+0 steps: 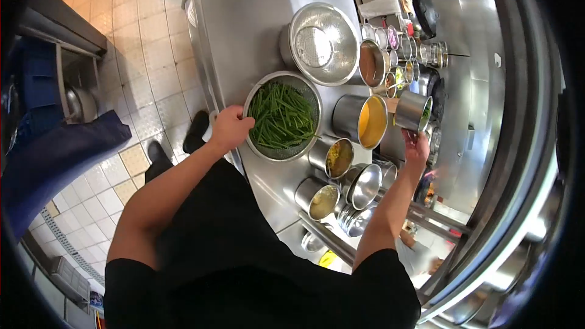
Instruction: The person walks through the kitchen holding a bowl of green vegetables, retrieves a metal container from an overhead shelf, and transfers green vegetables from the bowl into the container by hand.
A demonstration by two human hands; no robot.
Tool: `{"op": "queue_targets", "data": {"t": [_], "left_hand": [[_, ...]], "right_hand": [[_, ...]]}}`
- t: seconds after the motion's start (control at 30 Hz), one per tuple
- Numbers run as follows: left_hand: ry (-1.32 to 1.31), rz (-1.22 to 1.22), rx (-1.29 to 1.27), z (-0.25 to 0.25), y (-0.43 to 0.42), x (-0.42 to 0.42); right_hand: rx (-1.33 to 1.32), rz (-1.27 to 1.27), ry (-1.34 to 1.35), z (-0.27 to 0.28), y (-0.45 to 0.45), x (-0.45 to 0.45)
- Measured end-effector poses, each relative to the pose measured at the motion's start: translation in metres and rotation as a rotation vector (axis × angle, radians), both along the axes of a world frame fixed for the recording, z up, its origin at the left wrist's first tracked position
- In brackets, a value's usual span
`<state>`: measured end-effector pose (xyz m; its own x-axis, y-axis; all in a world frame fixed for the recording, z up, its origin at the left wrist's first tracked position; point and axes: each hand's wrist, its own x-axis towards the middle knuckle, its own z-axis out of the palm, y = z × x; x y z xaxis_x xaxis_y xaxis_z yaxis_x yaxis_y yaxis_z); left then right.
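My left hand [231, 129] is closed on the rim of a perforated metal colander [312, 99] that rests on the steel counter. Long cut green stalks [280, 114] fill much of it. My right hand [417, 148], reaching out to the far right, grips a cylindrical metal pot [409, 109] tilted on its side. Something green shows inside that pot's mouth. Between my hands stand a pot of yellow-orange liquid [346, 117] and a smaller pot with yellow contents [323, 157]. Beyond the colander sits a large shiny metal bowl [294, 55].
A pot of brown sauce [373, 64] and several small ingredient containers [393, 39] line the counter's far side. Nearer me are a pot of pale contents [322, 201] and stacked metal bowls [365, 186]. Another person's arm [420, 259] shows beyond the rail. Tiled floor [134, 24] lies left.
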<state>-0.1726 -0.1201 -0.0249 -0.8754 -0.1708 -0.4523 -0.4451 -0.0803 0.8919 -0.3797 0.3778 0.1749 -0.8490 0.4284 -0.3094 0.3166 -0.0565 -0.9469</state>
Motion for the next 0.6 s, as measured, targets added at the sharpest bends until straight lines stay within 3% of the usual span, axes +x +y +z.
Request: {"op": "queue_targets", "data": {"t": [0.2,0.33,0.6], "left_hand": [[0.011,-0.067,0.052,0.012,-0.008,-0.017],[-0.022,-0.075,0.107,0.011,-0.009,-0.019],[-0.133,-0.081,0.162,0.025,-0.01,-0.025]], "right_hand": [[0.084,-0.008,-0.163,-0.054,0.081,-0.088],[0.189,-0.133,-0.264,-0.085,0.1,-0.109],[0.218,-0.02,-0.403,-0.127,0.111,-0.13]]}}
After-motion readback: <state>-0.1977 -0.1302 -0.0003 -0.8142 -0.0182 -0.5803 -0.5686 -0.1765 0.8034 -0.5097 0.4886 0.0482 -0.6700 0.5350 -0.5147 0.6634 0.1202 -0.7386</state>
